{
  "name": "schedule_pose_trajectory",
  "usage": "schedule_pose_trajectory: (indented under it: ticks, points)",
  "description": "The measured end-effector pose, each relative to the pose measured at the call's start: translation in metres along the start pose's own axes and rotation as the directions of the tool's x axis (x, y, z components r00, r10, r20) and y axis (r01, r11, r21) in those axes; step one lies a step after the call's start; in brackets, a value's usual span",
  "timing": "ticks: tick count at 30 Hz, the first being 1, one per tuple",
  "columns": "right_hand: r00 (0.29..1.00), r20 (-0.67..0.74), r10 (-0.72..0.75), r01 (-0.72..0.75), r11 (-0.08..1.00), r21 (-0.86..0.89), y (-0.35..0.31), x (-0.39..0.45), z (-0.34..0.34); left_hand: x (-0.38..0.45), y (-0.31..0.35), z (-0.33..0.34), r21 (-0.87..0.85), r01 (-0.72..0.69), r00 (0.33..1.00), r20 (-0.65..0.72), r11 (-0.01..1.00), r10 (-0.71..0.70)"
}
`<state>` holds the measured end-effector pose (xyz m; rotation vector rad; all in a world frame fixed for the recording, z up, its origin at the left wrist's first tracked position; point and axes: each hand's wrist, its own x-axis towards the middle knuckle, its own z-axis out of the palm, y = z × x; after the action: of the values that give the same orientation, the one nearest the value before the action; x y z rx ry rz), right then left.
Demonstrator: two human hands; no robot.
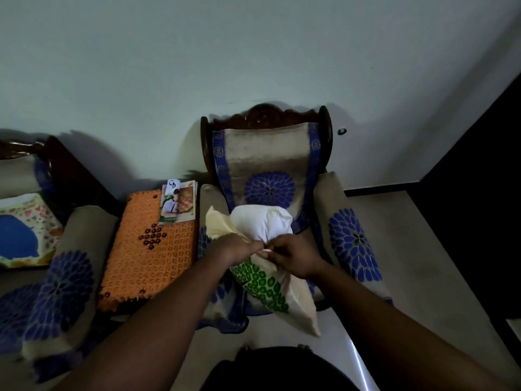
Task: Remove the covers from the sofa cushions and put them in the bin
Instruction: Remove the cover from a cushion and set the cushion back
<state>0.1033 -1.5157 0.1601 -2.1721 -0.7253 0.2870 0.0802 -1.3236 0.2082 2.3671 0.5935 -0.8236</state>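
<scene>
Both hands, left hand (238,248) and right hand (290,256), are pinching the open edge of the cream, green-dotted cover (270,286) over the armchair (270,153), the white cushion (260,222) bulging halfway out, so stripping is only partly done and no bin is showing

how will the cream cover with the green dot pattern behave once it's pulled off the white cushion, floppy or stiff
Probably floppy: the cream fabric cover with green dots already bunches where the left hand and right hand pinch its opening. Likely light, since its peeled edge folds loosely beside the white inner cushion. It looks unlikely to slip from the fingers.
</scene>
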Motion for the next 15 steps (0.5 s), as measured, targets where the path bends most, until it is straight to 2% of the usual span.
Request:
schedule_pose_trajectory:
  ticks: [1,2,3,4,5,6,7,8,9,12,15]
  points:
    - [0.998,0.047,0.048,-0.051,0.997,0.057,0.000,-0.005,0.000,0.005,-0.004,-0.004,0.169,-0.038,0.990,-0.130,0.985,0.060]
    - [0.991,0.103,0.088,-0.099,0.989,0.107,0.001,-0.010,0.001,0.010,-0.007,-0.007,0.262,-0.104,0.958,-0.234,0.959,0.168]
    - [0.980,0.161,0.119,-0.145,0.977,0.159,0.001,-0.013,0.002,0.016,-0.007,-0.009,0.349,-0.215,0.913,-0.260,0.912,0.314]
    - [0.968,0.211,0.137,-0.183,0.959,0.217,0.002,-0.016,0.002,0.018,-0.005,-0.010,0.416,-0.359,0.865,-0.187,0.835,0.465]
    - [0.956,0.248,0.156,-0.222,0.939,0.264,0.002,-0.017,0.000,0.020,-0.002,-0.011,0.415,-0.504,0.818,-0.054,0.758,0.573]
    - [0.945,0.276,0.178,-0.258,0.922,0.288,0.001,-0.017,-0.003,0.023,0.001,-0.009,0.320,-0.595,0.793,0.085,0.737,0.603]
    - [0.932,0.300,0.203,-0.290,0.914,0.284,0.002,-0.016,-0.006,0.022,0.003,-0.005,0.202,-0.614,0.788,0.206,0.763,0.580]
    - [0.924,0.315,0.219,-0.309,0.911,0.273,0.003,-0.016,-0.009,0.023,0.002,0.001,0.142,-0.607,0.785,0.261,0.782,0.563]
    - [0.916,0.326,0.234,-0.324,0.910,0.258,0.003,-0.016,-0.010,0.026,0.001,0.008,0.113,-0.616,0.777,0.250,0.779,0.578]
    - [0.887,0.370,0.275,-0.398,0.862,0.314,-0.002,-0.016,-0.007,0.039,-0.011,0.027,0.231,-0.676,0.737,0.217,0.699,0.641]
    - [0.900,0.312,0.304,-0.420,0.796,0.437,-0.005,-0.015,-0.002,0.044,-0.016,0.033,0.302,-0.657,0.754,0.270,0.691,0.598]
